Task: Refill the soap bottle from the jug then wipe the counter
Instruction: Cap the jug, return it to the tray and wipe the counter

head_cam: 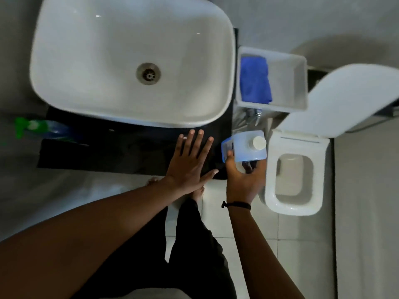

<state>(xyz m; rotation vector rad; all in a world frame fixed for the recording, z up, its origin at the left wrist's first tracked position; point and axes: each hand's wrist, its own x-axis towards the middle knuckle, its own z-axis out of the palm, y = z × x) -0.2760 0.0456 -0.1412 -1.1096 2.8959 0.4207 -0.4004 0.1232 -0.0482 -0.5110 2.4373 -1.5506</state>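
Two hands working: right hand (243,182) gripping capped jug (245,147) at counter (121,152) edge, left hand (190,162) resting flat, fingers wide. Possibly slipping off, falling toward toilet (293,203).

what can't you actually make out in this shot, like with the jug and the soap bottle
- Jug, head view: the label is too blurred to read; the right hand covers its lower part, so the fill level is unclear.
- Soap bottle, head view: motion blur smears the green pump; whether it is open or how full cannot be told.
- Blue cloth in the white bin: folded, wet or dry unknowable.
- Left hand: touching the dark counter or hovering, unclear.
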